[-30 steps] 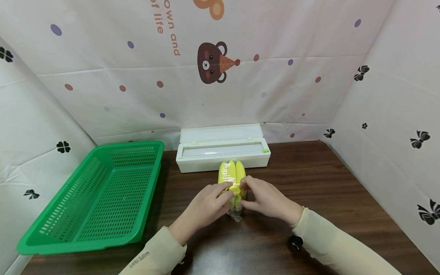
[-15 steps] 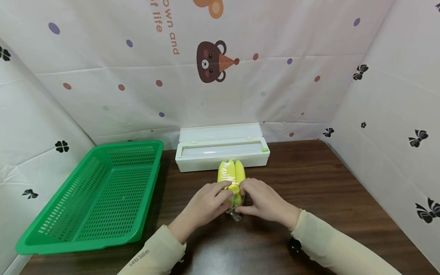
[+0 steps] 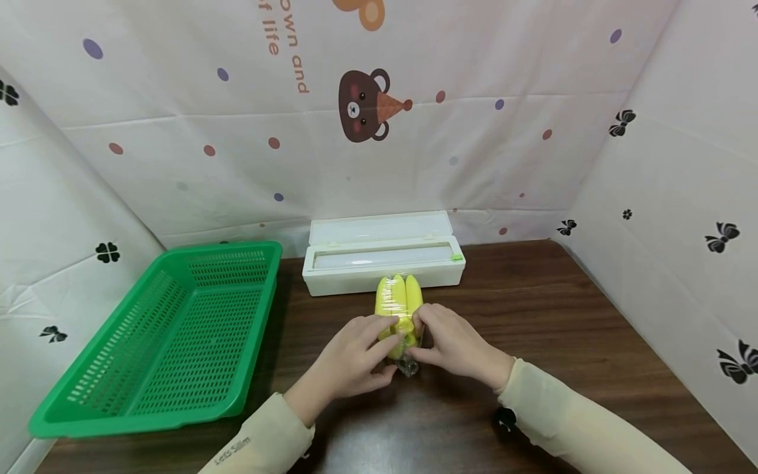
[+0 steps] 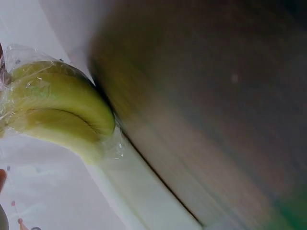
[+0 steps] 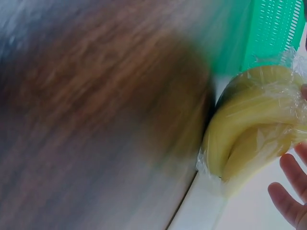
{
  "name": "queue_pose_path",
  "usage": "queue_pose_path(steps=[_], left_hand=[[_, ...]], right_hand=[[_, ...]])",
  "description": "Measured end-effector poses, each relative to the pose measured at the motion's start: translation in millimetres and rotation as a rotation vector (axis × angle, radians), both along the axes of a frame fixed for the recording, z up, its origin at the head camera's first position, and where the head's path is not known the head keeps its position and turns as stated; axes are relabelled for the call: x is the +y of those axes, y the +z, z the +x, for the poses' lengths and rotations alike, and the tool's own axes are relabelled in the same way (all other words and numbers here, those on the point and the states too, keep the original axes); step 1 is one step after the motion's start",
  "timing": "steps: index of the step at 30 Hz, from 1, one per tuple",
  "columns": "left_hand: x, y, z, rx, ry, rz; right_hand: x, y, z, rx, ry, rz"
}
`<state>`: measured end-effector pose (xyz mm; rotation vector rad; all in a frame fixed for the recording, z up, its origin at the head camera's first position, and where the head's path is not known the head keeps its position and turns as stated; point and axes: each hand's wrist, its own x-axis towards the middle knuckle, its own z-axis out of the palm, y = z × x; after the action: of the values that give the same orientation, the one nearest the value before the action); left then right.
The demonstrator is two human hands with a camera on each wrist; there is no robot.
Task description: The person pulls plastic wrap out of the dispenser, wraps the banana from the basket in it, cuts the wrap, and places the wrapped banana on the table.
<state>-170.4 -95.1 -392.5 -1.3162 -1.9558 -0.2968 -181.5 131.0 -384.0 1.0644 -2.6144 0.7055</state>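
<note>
A bunch of yellow bananas [image 3: 399, 296] in clear plastic wrap [image 3: 407, 366] lies on the table, its stem end facing me. My left hand [image 3: 355, 355] rests its fingertips on the stem end from the left, its thumb apart from the bunch. From the right, my right hand [image 3: 458, 342] holds the stem end, index finger at the side and thumb at the gathered film. The wrapped bananas [image 4: 62, 100] show from the side in the left wrist view. Spread fingers [image 5: 288, 206] appear beside the bananas [image 5: 254, 120] in the right wrist view; where the thumb grips is hidden there.
Just behind the bananas stands a white cling film dispenser [image 3: 385, 282] with its lid raised. A green plastic basket [image 3: 251, 355] is at the left of the dark wooden table [image 3: 533, 309]. Patterned white sheets [image 3: 503, 151] hang around the back and sides.
My left thumb has moved away from the wrapped stem end, and the left fingers have loosened. The right hand stays at the stem end, its thumb now on the film. The bananas stay in place.
</note>
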Motion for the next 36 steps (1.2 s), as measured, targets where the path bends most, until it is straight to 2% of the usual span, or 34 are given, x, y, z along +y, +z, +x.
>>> queue_pose_path(steps=[7,14,23,26,32,36], left_hand=[[1.4,0.5,4.1,0.208,-0.019,-0.039],[5.2,-6.5,2.9,0.252,0.001,-0.127],[4.3,-9.5,-7.0,0.32,0.008,-0.112],[3.9,-8.8,-8.1,0.262,0.0,-0.083],[3.3,-7.1,-8.0,-0.016,-0.035,0.041],[4.3,-5.4,-5.9,-0.139,-0.014,0.06]], right_hand=[[0.5,3.4,-2.4,-0.085,-0.013,-0.016],[-0.3,4.9,-5.7,-0.13,-0.023,-0.063],[0.9,7.4,-8.1,-0.166,-0.038,-0.119],[1.6,9.3,-7.5,-0.179,-0.028,-0.133],[4.8,11.1,-6.5,-0.157,0.006,-0.14],[6.7,11.0,-5.6,-0.141,0.057,-0.11]])
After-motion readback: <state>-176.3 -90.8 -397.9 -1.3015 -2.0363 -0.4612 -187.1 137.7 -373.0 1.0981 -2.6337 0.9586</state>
